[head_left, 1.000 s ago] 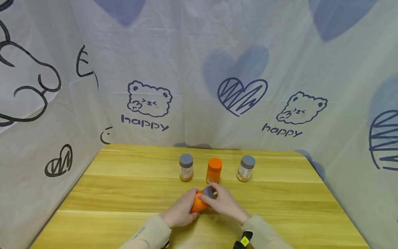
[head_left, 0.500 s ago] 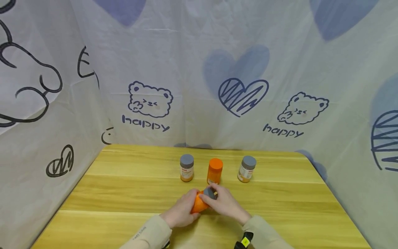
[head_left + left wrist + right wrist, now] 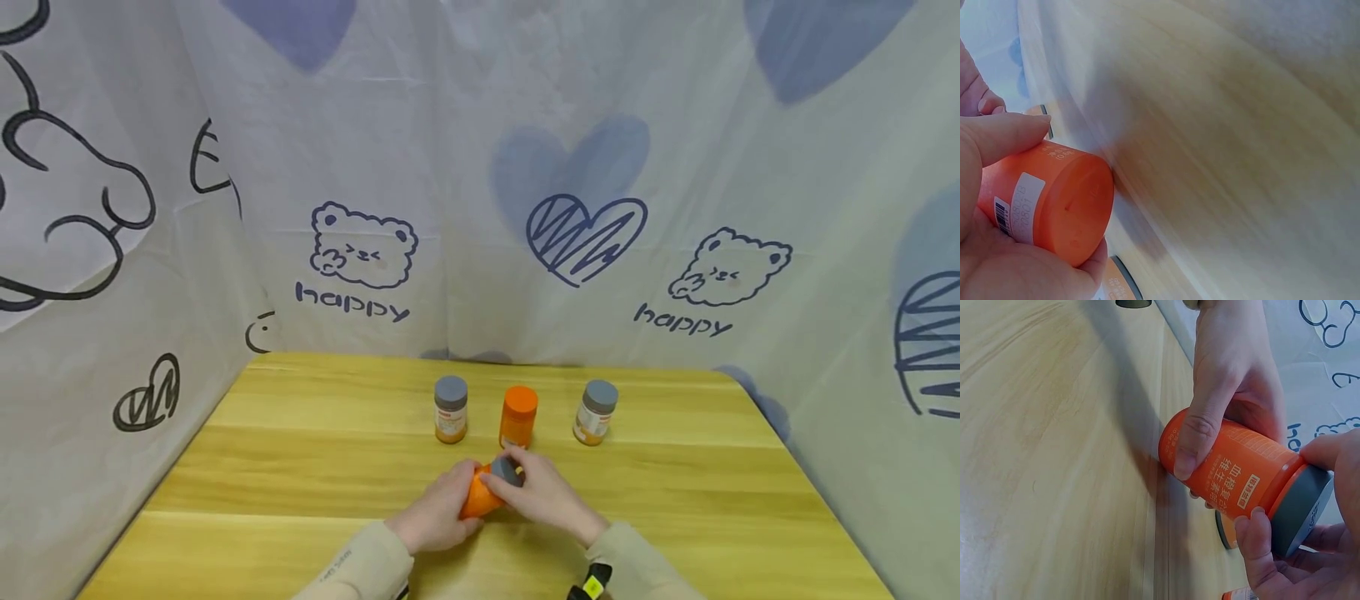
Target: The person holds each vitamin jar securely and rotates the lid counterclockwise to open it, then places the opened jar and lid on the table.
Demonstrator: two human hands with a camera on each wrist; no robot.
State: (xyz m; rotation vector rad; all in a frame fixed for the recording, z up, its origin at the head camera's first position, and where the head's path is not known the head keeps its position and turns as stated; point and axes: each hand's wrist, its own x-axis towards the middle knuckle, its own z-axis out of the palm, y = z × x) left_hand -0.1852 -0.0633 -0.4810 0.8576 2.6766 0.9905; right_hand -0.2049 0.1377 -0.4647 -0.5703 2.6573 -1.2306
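Observation:
An orange supplement bottle (image 3: 1235,465) with a dark grey cap (image 3: 1302,509) is tilted over the table between both hands. My left hand (image 3: 441,508) grips its body, thumb along one side and fingers round the other. The bottle's orange base (image 3: 1079,206) and a white label with a barcode show in the left wrist view. My right hand (image 3: 551,498) holds the cap end, thumb and fingertips about the grey cap. In the right wrist view the cap sits on the bottle, and white print covers the orange side.
Behind the hands on the wooden table (image 3: 315,467) stand two bottles with grey caps, a left one (image 3: 451,410) and a right one (image 3: 596,412). Between them is an orange bottle with an orange cap (image 3: 518,415). A printed white curtain (image 3: 465,125) hangs at the back and sides.
The hands keep the same hold on the bottle and its cap. The whole head view has shifted slightly downward; the standing bottles stay in place on the table.

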